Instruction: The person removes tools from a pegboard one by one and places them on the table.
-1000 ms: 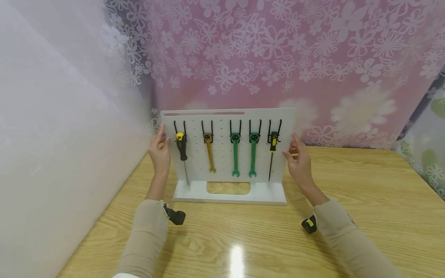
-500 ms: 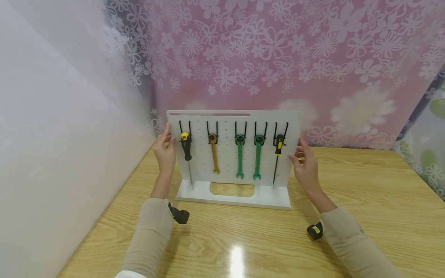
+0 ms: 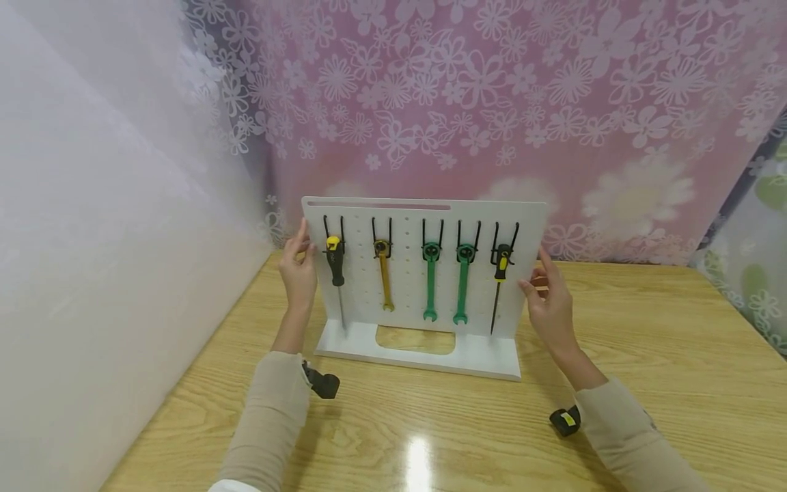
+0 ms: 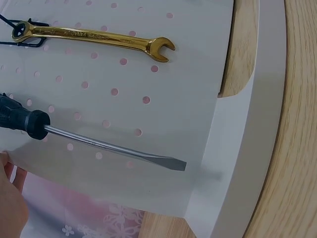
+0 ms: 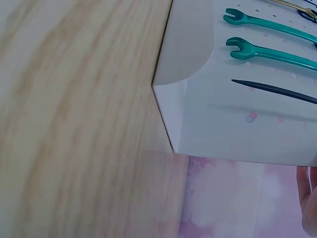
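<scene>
Head view: one white pegboard [image 3: 406, 273] stands upright on its base, with five tools hung in a row: two screwdrivers, one gold wrench [image 3: 384, 273] and two green wrenches. The big screwdriver [image 3: 336, 270] hangs just beside the left hand's [image 3: 299, 273] fingers; the thin screwdriver [image 3: 499, 280] hangs just beside the right hand's [image 3: 550, 301] fingers. The green pair [image 3: 447, 280] sits between, nearer the right hand. Each hand is at one side edge of the board, fingers fairly straight and pointing up. The left thumb lies on the front face with the fingers behind the edge. The right fingertips touch the edge; I cannot tell how firm the hold is. Both forearms, in beige sleeves, reach forward over a glossy wooden table [image 3: 645, 355]. Behind hangs a pink flowered curtain [image 3: 492, 102], and a plain white wall [image 3: 92, 239] stands left of the left hand.
</scene>
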A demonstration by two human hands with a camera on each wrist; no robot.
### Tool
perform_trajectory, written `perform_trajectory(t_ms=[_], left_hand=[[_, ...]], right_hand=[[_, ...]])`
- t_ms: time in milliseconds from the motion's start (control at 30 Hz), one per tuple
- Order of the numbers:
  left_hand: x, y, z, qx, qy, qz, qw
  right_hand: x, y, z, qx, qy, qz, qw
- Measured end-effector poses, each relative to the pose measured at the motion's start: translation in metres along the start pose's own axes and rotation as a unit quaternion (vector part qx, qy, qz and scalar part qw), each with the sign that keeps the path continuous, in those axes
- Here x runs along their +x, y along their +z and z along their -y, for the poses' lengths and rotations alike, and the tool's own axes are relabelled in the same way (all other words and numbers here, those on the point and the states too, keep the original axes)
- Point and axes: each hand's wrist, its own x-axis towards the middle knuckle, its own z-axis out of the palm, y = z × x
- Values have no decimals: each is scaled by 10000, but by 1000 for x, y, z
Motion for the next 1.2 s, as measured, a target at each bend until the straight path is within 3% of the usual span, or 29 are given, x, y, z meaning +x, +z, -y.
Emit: perform_trajectory(t_ms=[200,333,833,1033,1200], left_hand=[[1,5,25,14,-17,-116,9999],[0,7,29,7,-7,-161,9999],[-4,8,21,-115,41,-124,9998],[-7,6,-7,-16,9,-111,9999],[-6,7,4,-33,55,-180,9998]], right_hand=[[-2,-3,1,-42,7,-30,10000],[-3,-5,1,-76,70,-41,9999],[-2,-8,-3,-107,240,-56,9996],[-3,-8,-2,-137,231,-93,9996],[-3,-8,-2,-143,316,-82,9994]])
